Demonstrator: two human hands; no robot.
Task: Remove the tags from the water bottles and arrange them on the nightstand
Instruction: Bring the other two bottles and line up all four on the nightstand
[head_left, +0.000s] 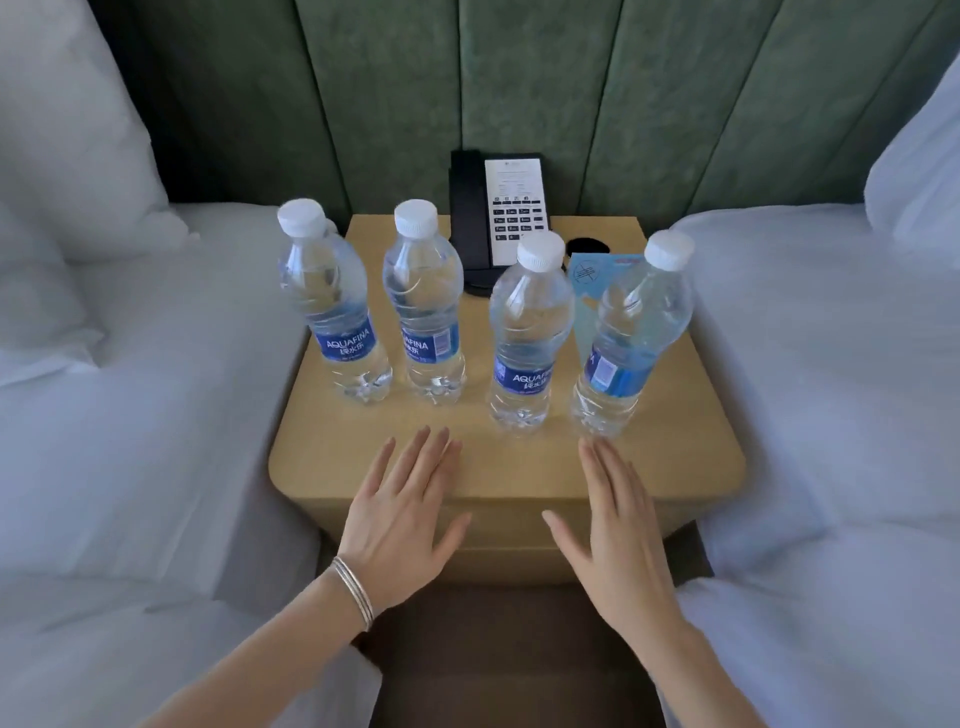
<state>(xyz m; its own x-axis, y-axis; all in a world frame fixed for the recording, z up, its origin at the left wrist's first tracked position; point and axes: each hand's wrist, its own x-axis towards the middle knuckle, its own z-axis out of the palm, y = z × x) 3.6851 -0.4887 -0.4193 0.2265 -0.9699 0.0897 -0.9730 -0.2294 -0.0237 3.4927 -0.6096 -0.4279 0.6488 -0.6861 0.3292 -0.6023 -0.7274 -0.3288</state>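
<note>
Bottles (524, 332) stand beyond both flat hands (400, 514)

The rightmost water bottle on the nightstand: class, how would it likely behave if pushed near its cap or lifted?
The rightmost water bottle looks nearly full, so probably heavy for its size. Tall on a narrow base, it would likely tip if pushed high. Its round body would probably roll once down.

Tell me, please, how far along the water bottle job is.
Nearly done, it seems. Four water bottles stand upright on the nightstand, no tags visible on them. Nothing is in hand: left hand and right hand are open, empty. Left, perhaps: lining up the nearer right pair; a blue card lies behind it.
</note>
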